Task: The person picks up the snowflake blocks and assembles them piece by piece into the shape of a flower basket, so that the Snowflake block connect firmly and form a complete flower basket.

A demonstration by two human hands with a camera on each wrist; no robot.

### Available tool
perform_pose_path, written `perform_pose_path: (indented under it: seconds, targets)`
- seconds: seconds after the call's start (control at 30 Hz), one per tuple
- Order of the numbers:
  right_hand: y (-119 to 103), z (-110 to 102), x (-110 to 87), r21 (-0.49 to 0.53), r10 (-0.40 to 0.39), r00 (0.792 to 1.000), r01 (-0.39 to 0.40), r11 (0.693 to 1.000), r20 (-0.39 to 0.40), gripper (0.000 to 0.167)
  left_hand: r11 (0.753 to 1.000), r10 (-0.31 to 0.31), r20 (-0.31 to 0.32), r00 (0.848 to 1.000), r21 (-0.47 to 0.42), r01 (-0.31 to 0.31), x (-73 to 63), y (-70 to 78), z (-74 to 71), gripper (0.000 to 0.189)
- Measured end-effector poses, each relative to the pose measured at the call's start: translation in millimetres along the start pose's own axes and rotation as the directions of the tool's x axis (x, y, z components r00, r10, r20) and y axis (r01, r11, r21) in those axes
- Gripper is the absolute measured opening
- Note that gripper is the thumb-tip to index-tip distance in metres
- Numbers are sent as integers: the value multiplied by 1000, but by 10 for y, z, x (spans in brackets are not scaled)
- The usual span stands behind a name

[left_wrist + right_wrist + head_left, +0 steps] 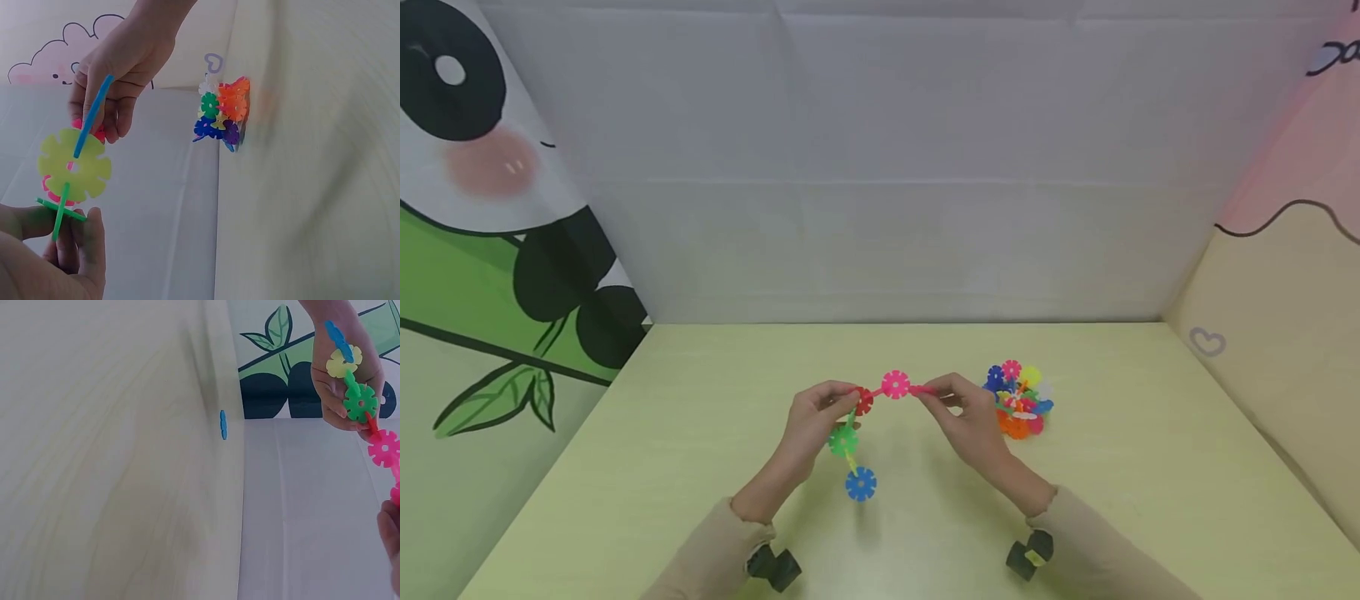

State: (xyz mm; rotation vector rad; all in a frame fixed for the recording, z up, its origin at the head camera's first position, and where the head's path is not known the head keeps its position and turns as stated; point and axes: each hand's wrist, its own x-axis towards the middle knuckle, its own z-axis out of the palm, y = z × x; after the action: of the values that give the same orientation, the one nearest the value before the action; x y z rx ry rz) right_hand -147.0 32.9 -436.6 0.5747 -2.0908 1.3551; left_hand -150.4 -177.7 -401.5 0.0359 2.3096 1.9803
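Observation:
A chain of slotted plastic snowflake discs hangs between the two hands, held off the table. The left hand (pixel 812 418) pinches it around the red disc (pixel 865 402). Next to that, a bright pink disc (pixel 895 384) sits in the raised span. At its right end, the right hand (pixel 967 421) pinches another pink disc (pixel 922 389), seen edge-on. Below the left hand dangle a green disc (pixel 843 441), a yellow disc (pixel 87 164) and, lowest, a blue disc (pixel 861 483). Fingers partly hide the red disc and the end pink one.
A heap of mixed-colour discs (pixel 1021 404) lies on the pale table (pixel 700 400), just beyond the right hand. In the right wrist view a separate blue piece (pixel 223 425) shows against the table. A white wall panel (pixel 880 250) stands behind; printed panels flank both sides.

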Motion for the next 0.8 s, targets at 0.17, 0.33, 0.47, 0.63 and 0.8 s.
perform_pose_path:
  seconds: [0.17,0.33,0.47,0.63,0.8]
  targets:
    - [-5,-4,4,3,-5,1000,5,1000,14,7,1000,-2,6,1000,-6,2,4,-10,10,20]
    - [11,-12,2,-54,-86,996,87,995,20,11,1000,14,15,1000,5,-14,7,-8,25,19]
    - [19,-15,3,-80,-181,983,182,980,20,17,999,22,40,999,35,-24,19,11,31,20]
    - [5,-24,4,-76,-235,972,236,969,26,20,996,17,120,993,83,-27,58,38,27,28]
    - [13,-24,-26,-74,-246,968,249,966,46,20,993,8,190,982,118,-31,94,70,25,30]
